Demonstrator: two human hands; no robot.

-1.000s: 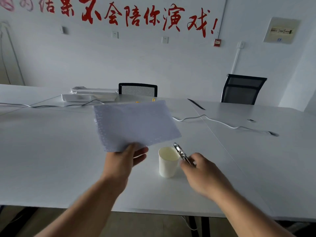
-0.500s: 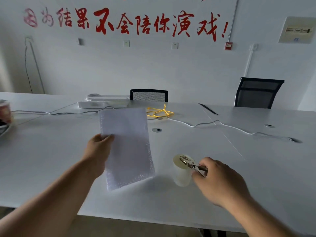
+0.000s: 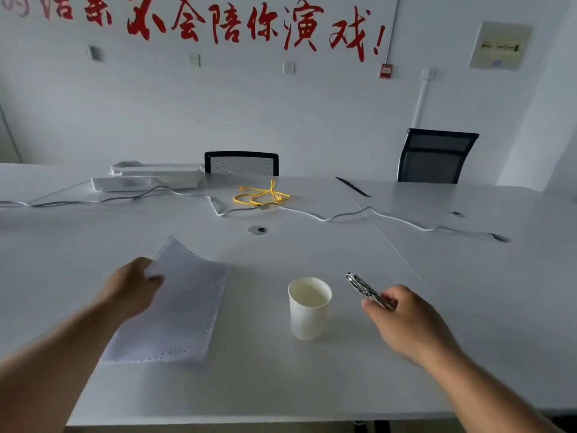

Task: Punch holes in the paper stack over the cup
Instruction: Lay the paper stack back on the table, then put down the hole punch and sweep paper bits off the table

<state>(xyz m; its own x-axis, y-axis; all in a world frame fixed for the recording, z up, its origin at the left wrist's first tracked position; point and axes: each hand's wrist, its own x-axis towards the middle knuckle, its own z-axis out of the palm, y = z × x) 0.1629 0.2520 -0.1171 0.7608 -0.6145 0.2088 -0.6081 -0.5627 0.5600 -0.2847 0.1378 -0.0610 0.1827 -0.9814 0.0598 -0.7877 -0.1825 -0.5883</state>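
We see the paper stack (image 3: 175, 310) lying mostly flat on the white surface (image 3: 312, 385), left of the cup (image 3: 309, 307) and clear of it. Its far corner is lifted and slightly curled. Rows of small punched holes run along its right and near edges.

The left hand (image 3: 131, 289) rests on the stack's upper left part, fingers (image 3: 153, 278) curled onto the raised corner; we cannot tell if they pinch it or just press on it.

The cup is a white paper one, upright, open top, standing between the two hands and touching neither. Nothing sits over its mouth.

The right hand (image 3: 409, 323) is right of the cup, fingers (image 3: 379, 303) closed round the handles of the metal hole punch (image 3: 363, 289). The punch head points up and left, toward the far side of the cup, held above the surface. The punch is near the cup rim but apart from it. We cannot make out whether the punch mouth is open or squeezed.

Further back on the surface: a yellow cable (image 3: 262, 195) in a loose coil, a white cable (image 3: 343, 215) running across, and a round metal grommet (image 3: 257, 230). A white tray (image 3: 146, 179) sits at far left. Two black mesh chairs stand behind, one at centre (image 3: 242, 164), one at right (image 3: 435, 156). Red lettering (image 3: 249, 23) runs along the wall.
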